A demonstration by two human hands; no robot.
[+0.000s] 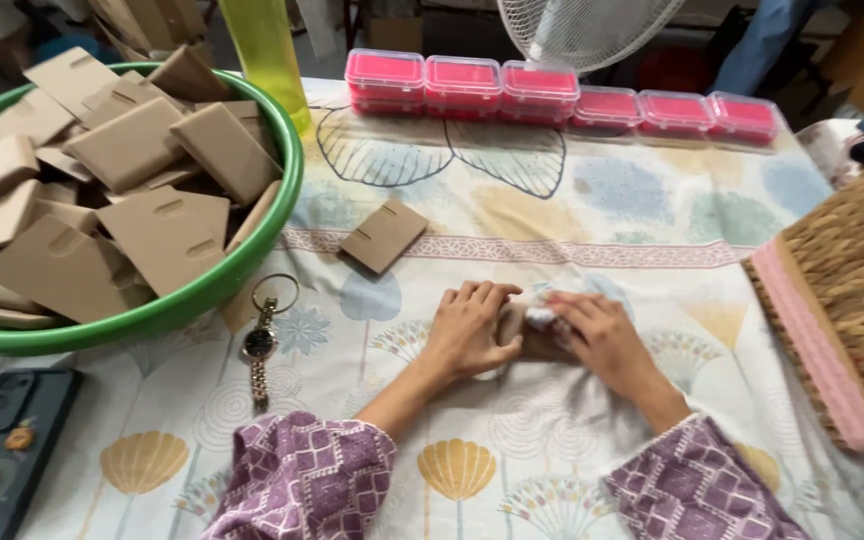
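My left hand and my right hand meet on the patterned cloth, both pressing on a small brown card that lies between them. My right hand's fingers also close around a bit of clear crinkled wrapping on top of the card. Most of the card is hidden under the fingers. Both sleeves are purple with a white diamond print.
A green basin full of brown cards sits at the left. One loose brown card lies behind my hands. A wristwatch and a phone lie front left. Several pink-lidded boxes line the back; a wicker basket stands right.
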